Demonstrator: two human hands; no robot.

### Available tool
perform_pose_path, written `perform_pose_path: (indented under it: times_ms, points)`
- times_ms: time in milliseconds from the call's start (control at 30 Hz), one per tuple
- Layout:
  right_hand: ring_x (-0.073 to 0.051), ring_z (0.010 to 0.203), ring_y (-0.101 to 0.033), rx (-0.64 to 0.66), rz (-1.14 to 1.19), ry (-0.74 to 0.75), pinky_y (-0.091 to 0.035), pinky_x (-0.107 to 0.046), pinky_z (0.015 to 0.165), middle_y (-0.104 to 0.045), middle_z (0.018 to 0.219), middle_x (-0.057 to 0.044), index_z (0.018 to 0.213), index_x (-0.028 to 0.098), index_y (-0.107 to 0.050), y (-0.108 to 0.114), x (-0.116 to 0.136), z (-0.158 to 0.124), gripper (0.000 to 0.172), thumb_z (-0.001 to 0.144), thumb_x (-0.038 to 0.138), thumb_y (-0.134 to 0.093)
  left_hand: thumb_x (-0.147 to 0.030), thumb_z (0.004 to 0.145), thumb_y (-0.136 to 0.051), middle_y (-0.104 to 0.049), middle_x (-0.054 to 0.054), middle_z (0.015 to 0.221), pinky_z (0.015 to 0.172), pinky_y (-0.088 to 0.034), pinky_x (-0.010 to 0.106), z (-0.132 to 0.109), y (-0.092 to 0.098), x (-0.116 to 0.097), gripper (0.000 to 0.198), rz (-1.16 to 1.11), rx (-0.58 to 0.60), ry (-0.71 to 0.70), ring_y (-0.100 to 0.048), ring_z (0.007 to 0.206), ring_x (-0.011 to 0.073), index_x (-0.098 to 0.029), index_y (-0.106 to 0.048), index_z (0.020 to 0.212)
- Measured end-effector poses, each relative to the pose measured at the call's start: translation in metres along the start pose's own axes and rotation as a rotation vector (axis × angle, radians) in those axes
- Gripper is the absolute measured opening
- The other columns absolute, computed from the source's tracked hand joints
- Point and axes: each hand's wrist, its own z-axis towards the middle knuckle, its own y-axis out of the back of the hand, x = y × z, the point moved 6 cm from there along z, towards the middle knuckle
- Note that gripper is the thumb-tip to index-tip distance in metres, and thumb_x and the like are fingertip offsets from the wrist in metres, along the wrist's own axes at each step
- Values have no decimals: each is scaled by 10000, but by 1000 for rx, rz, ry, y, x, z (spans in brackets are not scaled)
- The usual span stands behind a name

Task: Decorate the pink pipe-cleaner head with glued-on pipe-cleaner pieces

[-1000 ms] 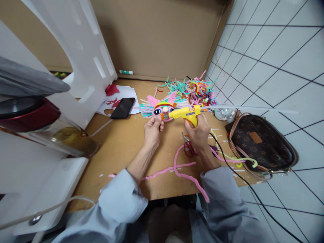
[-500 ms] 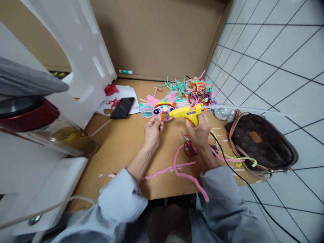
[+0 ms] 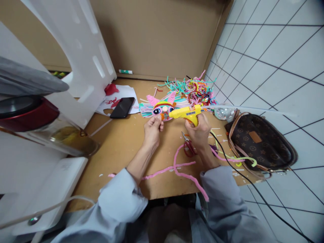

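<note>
My right hand (image 3: pixel 199 132) is wrapped around the handle of a yellow hot glue gun (image 3: pixel 186 112), a long clear glue stick (image 3: pixel 235 107) trailing from its back. The nozzle points left at a small orange piece (image 3: pixel 162 116), which my left hand (image 3: pixel 152 130) pinches between thumb and fingers. Just behind it lies a pink fuzzy animal face (image 3: pixel 153 101) with pointed ears, big eyes and a red and yellow band. Whether the nozzle touches the orange piece, I cannot tell. Below the glue gun lie red-handled scissors (image 3: pixel 188 147), partly behind my right wrist.
Pink pipe cleaners (image 3: pixel 182 173) lie in front. A tangle of coloured pipe cleaners (image 3: pixel 197 89) is at the back. A black phone (image 3: pixel 123 107) rests on white paper at left, near a glass jar (image 3: pixel 73 140). A brown handbag (image 3: pixel 263 141) and the gun's black cord (image 3: pixel 249 184) are at right.
</note>
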Motion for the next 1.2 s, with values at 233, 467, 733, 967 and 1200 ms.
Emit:
perform_pose_path:
  times_ms: [233, 467, 733, 967, 1200]
  points:
    - [-225, 810, -603, -36, 42, 34, -509, -358, 753, -618, 847, -45, 895, 235, -549, 1, 2, 0, 74, 844, 274, -585, -360, 750, -832, -501, -63, 507, 446, -296, 153, 1, 1, 0, 347, 7, -4, -8, -379, 440, 29, -163, -566, 644]
    - [-221, 797, -593, -26, -3, 13, -506, -352, 741, -612, 832, -37, 878, 246, -541, 1, -1, 1, 77, 836, 279, -597, -391, 693, -861, -505, -66, 505, 444, -302, 153, 1, 0, 1, 376, 27, 17, -10, -376, 441, 29, -169, -565, 631]
    - [-217, 807, -594, -46, 35, 26, -500, -345, 754, -614, 848, -36, 889, 241, -543, 2, 0, 0, 76, 837, 271, -589, -373, 738, -843, -501, -63, 525, 457, -303, 156, 0, 1, 0, 357, 19, 12, 3, -381, 452, 30, -162, -570, 650]
    - [-235, 844, -594, 39, 9, -53, -500, -372, 788, -611, 874, -54, 889, 240, -539, 0, -2, 1, 72, 839, 278, -574, -343, 760, -832, -497, -60, 520, 450, -299, 156, -1, -1, 0, 354, 30, 13, 10, -379, 442, 29, -164, -554, 636]
    - [-230, 832, -592, 17, -17, -60, -499, -363, 782, -611, 852, -46, 885, 244, -544, 0, -2, 1, 70, 832, 275, -576, -323, 760, -823, -507, -60, 518, 449, -304, 147, 0, 1, 0, 329, 9, 1, 11, -380, 441, 26, -163, -561, 642]
